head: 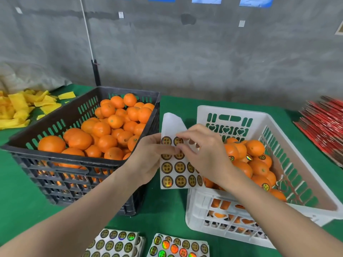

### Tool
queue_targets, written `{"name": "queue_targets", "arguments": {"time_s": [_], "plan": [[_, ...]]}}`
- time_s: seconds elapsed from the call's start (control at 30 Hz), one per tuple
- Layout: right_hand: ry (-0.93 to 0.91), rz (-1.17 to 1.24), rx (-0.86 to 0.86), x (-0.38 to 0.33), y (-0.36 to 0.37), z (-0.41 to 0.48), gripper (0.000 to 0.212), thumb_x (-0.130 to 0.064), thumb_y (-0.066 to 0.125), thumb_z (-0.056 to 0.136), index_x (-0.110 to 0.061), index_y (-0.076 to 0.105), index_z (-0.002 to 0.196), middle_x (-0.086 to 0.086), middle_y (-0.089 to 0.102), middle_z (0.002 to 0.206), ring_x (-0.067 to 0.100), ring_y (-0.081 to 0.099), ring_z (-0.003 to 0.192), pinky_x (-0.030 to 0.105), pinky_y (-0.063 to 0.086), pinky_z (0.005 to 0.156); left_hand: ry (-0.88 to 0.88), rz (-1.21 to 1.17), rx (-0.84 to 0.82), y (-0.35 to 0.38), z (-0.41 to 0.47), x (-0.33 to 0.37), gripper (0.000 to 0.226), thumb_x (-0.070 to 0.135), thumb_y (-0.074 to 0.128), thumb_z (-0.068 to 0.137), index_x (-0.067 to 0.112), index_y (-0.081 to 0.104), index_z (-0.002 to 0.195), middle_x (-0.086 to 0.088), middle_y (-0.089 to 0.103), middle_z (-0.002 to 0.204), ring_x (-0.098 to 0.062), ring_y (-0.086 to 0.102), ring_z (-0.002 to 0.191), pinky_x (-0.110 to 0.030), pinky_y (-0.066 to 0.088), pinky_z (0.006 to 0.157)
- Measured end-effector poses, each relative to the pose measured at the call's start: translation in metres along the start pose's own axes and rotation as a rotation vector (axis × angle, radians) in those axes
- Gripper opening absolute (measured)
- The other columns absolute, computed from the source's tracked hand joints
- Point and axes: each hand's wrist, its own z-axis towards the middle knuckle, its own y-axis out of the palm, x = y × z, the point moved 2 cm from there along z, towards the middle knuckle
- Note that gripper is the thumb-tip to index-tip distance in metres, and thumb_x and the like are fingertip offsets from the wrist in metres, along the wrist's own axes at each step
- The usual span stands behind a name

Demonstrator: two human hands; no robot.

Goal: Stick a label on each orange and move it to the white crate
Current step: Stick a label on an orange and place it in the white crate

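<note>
The left hand (148, 160) holds a label sheet (176, 164) upright between the two crates, thumb on its face and fingers closed behind its left edge. The sheet's long axis runs up and down, its bare upper part curling away at the top, with rows of round gold labels left on the lower part. The right hand (202, 151) reaches in from the right, thumb and forefinger pinched together at a label in the upper row, the other fingers loosely spread; whether the label has come free of the backing cannot be told.

The unlabelled oranges (111, 132) lie heaped in the black crate (55, 160), to the left of both hands and just beside the left wrist. The white crate (297, 164) sits to the right, tilted, directly under the right forearm, and holds oranges that already carry labels. So the next fruit lies leftward, nearer the left hand, which is busy with the sheet, and the drop-off lies rightward under the picking hand.

Both forearms stretch forward over the green worktop (167, 210). Spare label sheets (118, 243) lie near the front edge.
</note>
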Motion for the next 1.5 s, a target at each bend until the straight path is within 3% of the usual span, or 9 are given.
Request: {"name": "queue_targets", "arguments": {"time_s": [0.13, 0.53, 0.7, 0.9, 1.03, 1.13, 1.3, 1.4, 1.5], "plan": [[0.020, -0.096, -0.004, -0.013, 0.005, -0.012, 0.014, -0.007, 0.074, 0.077, -0.003, 0.073, 0.091, 0.011, 0.065, 0.079, 0.027, 0.061, 0.074, 0.045, 0.052, 0.064, -0.024, -0.048, 0.060, -0.001, -0.013, 0.001, 0.025, 0.013, 0.054, 0.093, -0.006, 0.063, 0.107, -0.023, 0.069, 0.099, -0.036, 0.066, 0.085, -0.042, 0.053, 0.080], [0.073, 0.047, -0.021, -0.047, 0.011, -0.034, 0.010, -0.007, 0.078, 0.073, -0.001, 0.070, 0.073, 0.007, 0.059, 0.069, 0.019, 0.053, 0.060, 0.039, 0.047, 0.055, 0.173, 0.237, 0.144, -0.019, -0.047, 0.002, 0.010, -0.004, 0.056, 0.088, -0.013, 0.058, 0.084, -0.017, 0.063, 0.070, -0.026, 0.061, 0.060, -0.032, 0.050, 0.058], [0.095, 0.147, 0.028, -0.052, 0.017, -0.043, 0.004, -0.005, 0.072, 0.077, -0.008, 0.071, 0.074, 0.003, 0.060, 0.065, 0.012, 0.053, 0.059, 0.016, 0.040, 0.056, 0.167, 0.307, 0.166, -0.024, -0.054, 0.004, 0.012, -0.008, 0.055, 0.085, -0.002, 0.054, 0.074, -0.017, 0.055, 0.071, -0.025, 0.054, 0.059, -0.031, 0.045, 0.057], [-0.063, 0.048, 0.080, -0.063, 0.030, -0.054, 0.010, 0.007, 0.072, 0.074, -0.001, 0.071, 0.069, 0.010, 0.062, 0.068, 0.024, 0.058, 0.062, 0.040, 0.049, 0.053, -0.088, 0.138, 0.162, -0.033, -0.060, -0.012, 0.007, 0.000, 0.052, 0.092, -0.003, 0.058, 0.090, -0.024, 0.062, 0.082, -0.029, 0.059, 0.068, -0.035, 0.047, 0.064], [0.107, 0.377, 0.070, -0.061, 0.026, -0.056, 0.021, -0.021, 0.068, 0.084, -0.024, 0.066, 0.105, -0.005, 0.065, 0.104, 0.007, 0.060, 0.099, 0.024, 0.049, 0.084, -0.148, 0.154, 0.040, -0.045, -0.068, -0.028, 0.017, 0.001, 0.052, 0.093, -0.004, 0.063, 0.105, -0.023, 0.067, 0.090, -0.028, 0.064, 0.073, -0.035, 0.052, 0.067], [0.343, 0.552, -0.329, -0.051, 0.029, -0.050, 0.070, -0.020, 0.064, 0.088, -0.047, 0.023, 0.137, -0.013, 0.055, 0.128, -0.004, 0.045, 0.124, 0.008, 0.038, 0.095, -0.095, 0.222, -0.200, -0.054, -0.075, -0.035, 0.023, 0.001, 0.053, 0.094, -0.002, 0.062, 0.115, -0.023, 0.069, 0.104, -0.032, 0.068, 0.088, -0.035, 0.057, 0.073], [0.414, 0.645, -0.453, -0.044, 0.049, -0.052, 0.082, -0.009, 0.068, 0.085, -0.044, 0.021, 0.142, 0.001, 0.050, 0.062, 0.010, 0.049, 0.058, 0.020, 0.036, 0.059, -0.044, 0.499, -0.414, -0.071, -0.080, -0.016, 0.024, 0.024, 0.059, 0.092, 0.003, 0.069, 0.098, -0.011, 0.074, 0.089, -0.019, 0.070, 0.076, -0.025, 0.053, 0.065], [0.461, 0.658, -0.410, -0.041, 0.058, -0.053, 0.079, -0.012, 0.070, 0.084, -0.059, 0.028, 0.130, 0.015, 0.044, 0.062, 0.023, 0.044, 0.058, 0.027, 0.035, 0.057, 0.037, 0.719, -0.156, -0.101, -0.063, 0.010, 0.041, 0.041, 0.054, 0.091, 0.012, 0.068, 0.066, -0.005, 0.070, 0.065, -0.013, 0.063, 0.055, -0.025, 0.050, 0.054], [0.523, 0.682, -0.408, -0.038, 0.064, -0.056, 0.080, -0.010, 0.071, 0.082, -0.062, 0.029, 0.127, 0.023, 0.050, 0.067, 0.031, 0.049, 0.063, 0.038, 0.038, 0.061, 0.277, 1.051, 0.383, -0.159, -0.021, 0.044, 0.024, 0.025, 0.061, 0.093, 0.007, 0.068, 0.078, -0.010, 0.069, 0.081, -0.019, 0.060, 0.070, -0.030, 0.045, 0.062]]}}
